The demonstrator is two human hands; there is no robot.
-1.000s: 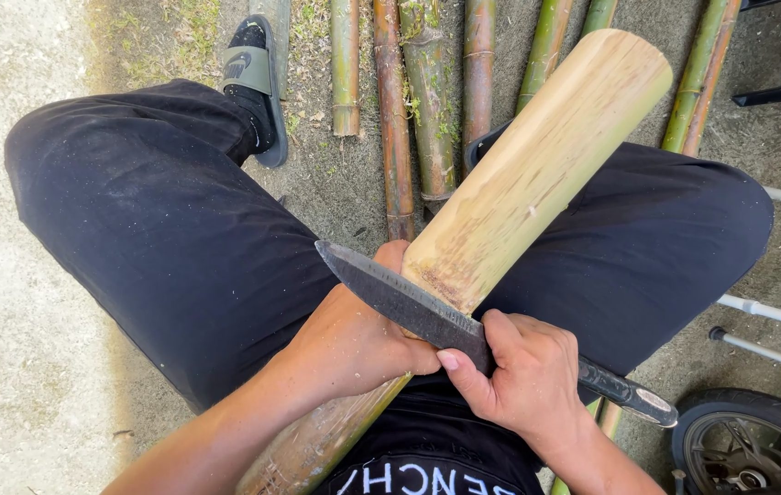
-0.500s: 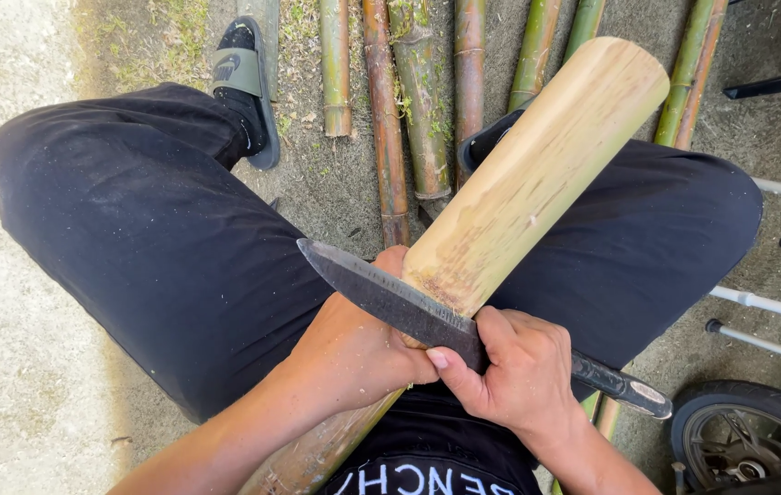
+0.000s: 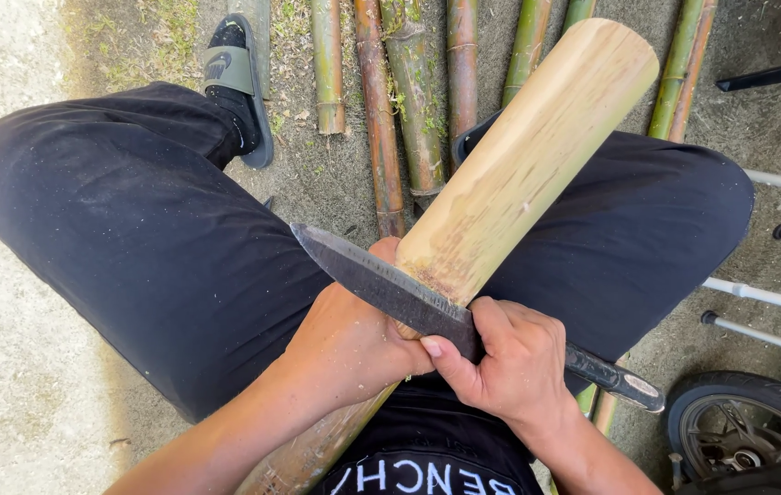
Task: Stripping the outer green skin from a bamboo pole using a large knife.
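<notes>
**Knife across the bamboo pole**

Head view: my right hand [image 3: 510, 371] is closed around the knife [image 3: 390, 289], whose blade lies across the bamboo pole [image 3: 519, 174]. My left hand [image 3: 354, 339] grips the pole just below the blade, over my lap.

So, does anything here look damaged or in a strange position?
Nothing looks broken or spilled. The thick bamboo pole is pale where its skin is stripped and stays darker near the left hand. The right hand holds the dark knife across it, the blade lying close to the left thumb.
</notes>
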